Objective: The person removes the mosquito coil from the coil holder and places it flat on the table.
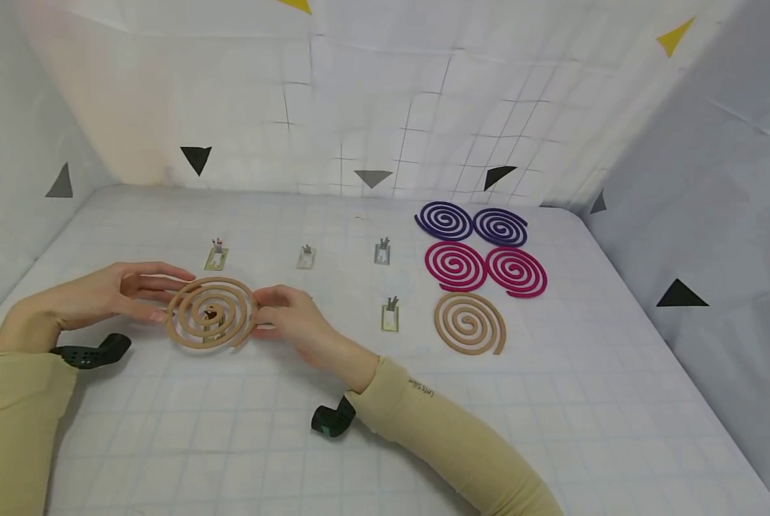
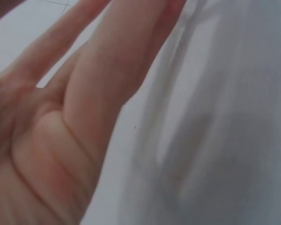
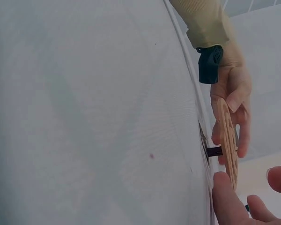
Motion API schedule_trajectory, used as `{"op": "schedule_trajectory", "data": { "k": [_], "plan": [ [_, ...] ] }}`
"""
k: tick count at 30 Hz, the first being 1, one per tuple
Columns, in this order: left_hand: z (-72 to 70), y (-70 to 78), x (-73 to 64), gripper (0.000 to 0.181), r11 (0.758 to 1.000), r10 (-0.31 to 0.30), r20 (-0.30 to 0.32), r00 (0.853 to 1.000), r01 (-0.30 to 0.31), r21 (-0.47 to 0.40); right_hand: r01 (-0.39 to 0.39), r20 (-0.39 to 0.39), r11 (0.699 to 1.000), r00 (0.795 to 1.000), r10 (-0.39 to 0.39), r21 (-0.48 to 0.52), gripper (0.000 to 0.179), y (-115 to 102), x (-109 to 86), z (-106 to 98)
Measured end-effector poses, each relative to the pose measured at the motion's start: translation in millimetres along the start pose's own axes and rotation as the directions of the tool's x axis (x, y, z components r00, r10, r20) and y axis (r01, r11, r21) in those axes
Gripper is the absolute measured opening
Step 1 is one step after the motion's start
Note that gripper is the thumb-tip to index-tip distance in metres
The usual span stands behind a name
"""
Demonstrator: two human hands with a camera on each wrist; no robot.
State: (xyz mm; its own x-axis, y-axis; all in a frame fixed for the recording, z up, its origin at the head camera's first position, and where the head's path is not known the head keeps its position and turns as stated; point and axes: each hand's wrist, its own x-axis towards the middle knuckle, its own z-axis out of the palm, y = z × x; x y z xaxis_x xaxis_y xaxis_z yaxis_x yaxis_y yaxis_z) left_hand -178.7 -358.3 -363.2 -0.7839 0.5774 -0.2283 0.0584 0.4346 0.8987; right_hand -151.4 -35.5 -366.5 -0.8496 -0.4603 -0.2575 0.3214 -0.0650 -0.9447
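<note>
A tan mosquito coil [image 1: 188,339] is held roughly level above the table by its opposite rims. On its left rim are the thumb and fingers of my left hand [image 1: 110,292]; my right hand [image 1: 297,319] holds the right rim with its fingertips. Beneath the coil's middle stands a small metal coil stand [image 1: 213,333], partly hidden by the rings. The right wrist view shows the coil [image 3: 230,145] edge-on, with a dark upright prong [image 3: 215,151] meeting it from the table side. Only palm and fingers of the left hand [image 2: 84,108] appear in the left wrist view.
Another tan coil [image 1: 470,324], two pink coils [image 1: 455,266] and two purple coils [image 1: 445,221] lie on the right. Several coil stands, including a nearer one [image 1: 390,319] and a back-left one [image 1: 216,256], are spread over the table. Dark wrist devices [image 1: 333,418] hang beneath both sleeves.
</note>
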Motion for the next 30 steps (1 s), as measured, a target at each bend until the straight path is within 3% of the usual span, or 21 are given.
{"op": "schedule_trajectory", "data": {
  "k": [10,19,30],
  "plan": [
    [0.2,0.0,0.3,0.064,0.997,0.069,0.033,0.997,-0.068,-0.042,-0.003,0.0,0.999,1.0,0.003,0.054,0.038,-2,-0.4,-1],
    [-0.4,2.7,1.1,0.065,0.999,0.046,-0.012,0.999,-0.046,0.006,0.002,-0.014,0.997,1.0,-0.001,0.082,0.036,-7,-0.6,-3],
    [-0.5,1.0,1.3,0.064,0.994,0.106,-0.032,0.994,-0.107,-0.001,0.014,-0.019,0.993,1.0,-0.012,0.114,0.037,-10,-1.3,-5]
  ]
}}
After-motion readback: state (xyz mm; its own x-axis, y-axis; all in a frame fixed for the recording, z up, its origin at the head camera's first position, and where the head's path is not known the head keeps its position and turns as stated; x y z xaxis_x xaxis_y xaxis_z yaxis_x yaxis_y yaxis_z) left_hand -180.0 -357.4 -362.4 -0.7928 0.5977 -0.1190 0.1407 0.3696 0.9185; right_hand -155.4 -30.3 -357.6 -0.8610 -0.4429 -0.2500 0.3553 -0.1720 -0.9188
